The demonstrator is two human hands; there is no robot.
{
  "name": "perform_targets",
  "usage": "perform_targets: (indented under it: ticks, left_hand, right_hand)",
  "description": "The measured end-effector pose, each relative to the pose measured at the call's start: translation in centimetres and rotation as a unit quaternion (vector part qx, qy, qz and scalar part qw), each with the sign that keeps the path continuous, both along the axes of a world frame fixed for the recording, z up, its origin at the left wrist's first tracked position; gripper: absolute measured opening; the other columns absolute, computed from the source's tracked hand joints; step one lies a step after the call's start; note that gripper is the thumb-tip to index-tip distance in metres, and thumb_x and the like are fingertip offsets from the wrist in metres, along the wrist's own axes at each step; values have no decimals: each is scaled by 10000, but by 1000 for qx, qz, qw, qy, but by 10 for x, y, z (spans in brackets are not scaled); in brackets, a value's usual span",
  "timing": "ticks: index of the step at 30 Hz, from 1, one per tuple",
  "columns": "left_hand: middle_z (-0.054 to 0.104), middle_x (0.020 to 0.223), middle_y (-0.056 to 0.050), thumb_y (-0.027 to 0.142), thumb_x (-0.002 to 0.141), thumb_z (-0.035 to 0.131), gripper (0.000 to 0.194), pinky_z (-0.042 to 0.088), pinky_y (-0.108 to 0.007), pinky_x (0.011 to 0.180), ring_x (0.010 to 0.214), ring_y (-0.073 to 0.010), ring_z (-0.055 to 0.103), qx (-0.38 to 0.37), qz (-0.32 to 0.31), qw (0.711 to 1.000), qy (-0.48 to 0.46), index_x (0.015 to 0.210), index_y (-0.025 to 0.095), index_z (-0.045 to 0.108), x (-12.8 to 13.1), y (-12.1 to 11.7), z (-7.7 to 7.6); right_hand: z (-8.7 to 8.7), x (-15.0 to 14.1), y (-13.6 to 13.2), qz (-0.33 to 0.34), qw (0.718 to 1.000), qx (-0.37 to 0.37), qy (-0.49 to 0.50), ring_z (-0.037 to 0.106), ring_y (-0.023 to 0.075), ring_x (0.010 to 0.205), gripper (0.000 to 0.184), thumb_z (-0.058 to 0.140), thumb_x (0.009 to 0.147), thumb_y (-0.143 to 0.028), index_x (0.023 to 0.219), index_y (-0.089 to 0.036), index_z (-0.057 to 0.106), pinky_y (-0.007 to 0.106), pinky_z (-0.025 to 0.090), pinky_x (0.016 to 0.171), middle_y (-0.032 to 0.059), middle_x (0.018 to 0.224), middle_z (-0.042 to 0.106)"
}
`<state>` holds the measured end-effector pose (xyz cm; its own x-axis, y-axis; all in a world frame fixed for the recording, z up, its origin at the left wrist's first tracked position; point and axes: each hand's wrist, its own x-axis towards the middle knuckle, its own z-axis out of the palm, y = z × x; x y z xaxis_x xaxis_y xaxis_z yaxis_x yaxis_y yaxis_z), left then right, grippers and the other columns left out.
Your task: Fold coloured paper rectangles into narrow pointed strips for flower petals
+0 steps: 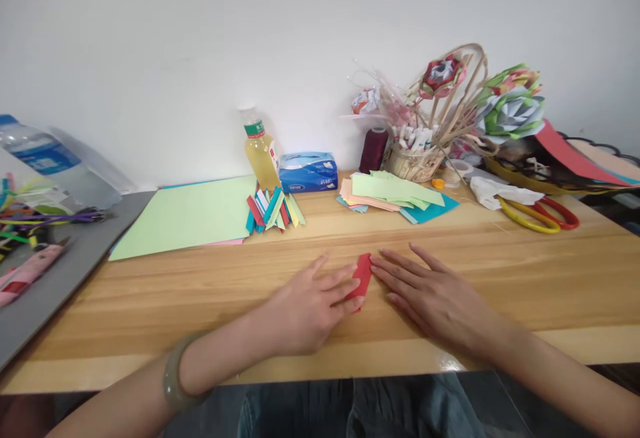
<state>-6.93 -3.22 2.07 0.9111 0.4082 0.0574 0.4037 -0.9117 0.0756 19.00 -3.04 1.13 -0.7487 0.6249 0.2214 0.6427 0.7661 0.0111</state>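
Observation:
A small folded piece of red paper [365, 270] lies on the wooden table [210, 298] in front of me. My left hand [315, 301] rests its spread fingertips on the paper's left side and lower part, hiding some of it. Flat on the table to the right, my right hand [430, 288] has its fingers stretched out. Its fingertips touch or nearly touch the paper's upper right edge. Neither hand grasps anything.
Behind my hands are folded paper strips [274, 209], light green sheets [190, 215], a drink bottle [261, 151], a tissue pack [309, 173] and stacked coloured paper [395, 191]. Scissors [540, 217] lie right, near a basket [413, 161] with paper flowers. A grey board [65, 271] is left.

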Motion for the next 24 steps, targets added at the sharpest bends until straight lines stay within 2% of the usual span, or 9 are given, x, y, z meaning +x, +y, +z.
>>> perform_targets:
  ticks: [4, 7, 10, 15, 19, 22, 24]
  left_hand:
    - [419, 1382, -76, 252, 901, 389, 417, 114, -534, 1085, 1328, -252, 274, 0, 4, 1000, 8, 1308, 167, 413, 1, -1, 1]
    - [421, 1381, -75, 270, 900, 394, 410, 129, -528, 1084, 1335, -264, 254, -2, 7, 1000, 15, 1297, 177, 428, 3, -1, 5]
    - [448, 1353, -96, 276, 900, 402, 399, 147, -516, 1081, 1335, -285, 246, 3, 10, 1000, 19, 1287, 186, 445, 3, -2, 7]
    - [438, 1351, -121, 289, 894, 420, 400, 192, -531, 1056, 1313, -300, 294, 2, 10, 1000, 19, 1290, 239, 445, 2, -6, 7]
    - [407, 1388, -93, 255, 879, 425, 453, 155, -539, 1076, 1331, -254, 270, -10, -12, 1000, 24, 1327, 204, 393, -4, -9, 8]
    - [369, 1414, -78, 225, 873, 408, 526, 164, -473, 1104, 1341, -190, 251, -19, -40, 999, 31, 1378, 128, 293, -8, -12, 7]
    - [379, 1407, -83, 246, 876, 408, 543, 208, -427, 1102, 1332, -187, 273, -21, -41, 998, 31, 1382, 94, 281, -8, -15, 5]
  right_hand:
    - [7, -7, 0, -6, 1000, 3, 2, 451, 244, 1219, 385, 341, 935, -227, 1284, -148, 482, 511, 329, 1020, 100, 1294, 522]
    - [11, -15, -2, 29, 999, -38, 4, 366, 238, 1280, 462, 367, 935, -301, 1366, -134, 366, 480, 329, 1033, 120, 1360, 441]
    - [9, -19, -2, 71, 992, -105, -1, 271, 239, 1326, 652, 414, 900, -460, 1424, -125, 217, 470, 296, 1058, 140, 1426, 325]
    - [2, -14, 2, 61, 987, -149, 11, 215, 250, 1344, 738, 428, 874, -516, 1441, -149, 132, 498, 236, 1075, 140, 1458, 248]
    - [4, -12, 2, 64, 984, -168, 13, 204, 248, 1348, 732, 427, 873, -519, 1441, -165, 130, 510, 210, 1079, 128, 1462, 241]
    - [4, -11, 1, 65, 983, -168, 27, 220, 246, 1343, 722, 442, 869, -507, 1438, -172, 149, 505, 214, 1077, 125, 1456, 262]
    - [4, -10, 2, 65, 984, -164, 33, 230, 244, 1340, 723, 450, 866, -504, 1437, -179, 148, 506, 214, 1076, 121, 1451, 278]
